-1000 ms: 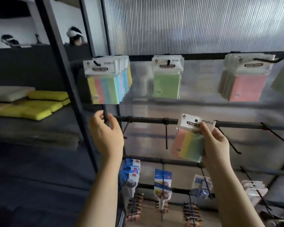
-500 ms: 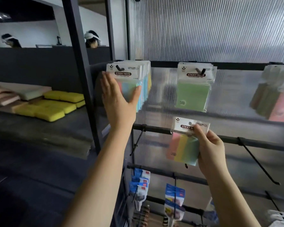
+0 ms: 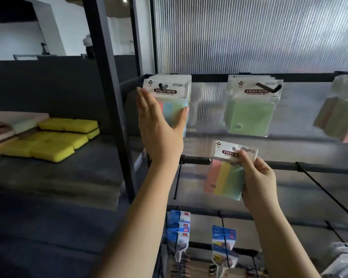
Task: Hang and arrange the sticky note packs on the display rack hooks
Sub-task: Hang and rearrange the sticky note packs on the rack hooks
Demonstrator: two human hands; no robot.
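Note:
My left hand (image 3: 159, 125) lies flat with straight fingers against the front of a stack of multicolour sticky note packs (image 3: 170, 91) hanging on the top-left hook. My right hand (image 3: 257, 179) pinches a loose multicolour sticky note pack (image 3: 225, 173) by its right edge, holding it in front of the second rail (image 3: 309, 167). A stack of green sticky note packs (image 3: 249, 117) hangs on the neighbouring top hook. Pink and green packs (image 3: 342, 117) hang at the far right, blurred.
Bare black hooks (image 3: 325, 189) jut from the second rail at the right. Blue-carded items (image 3: 223, 243) hang on lower rails. A dark upright post (image 3: 113, 97) stands left of the rack. Yellow sponges (image 3: 54, 141) lie on the left shelf.
My left hand rose from the second rail to the top-left stack and now lies flat on it. My right hand keeps holding the loose pack at about the same place.

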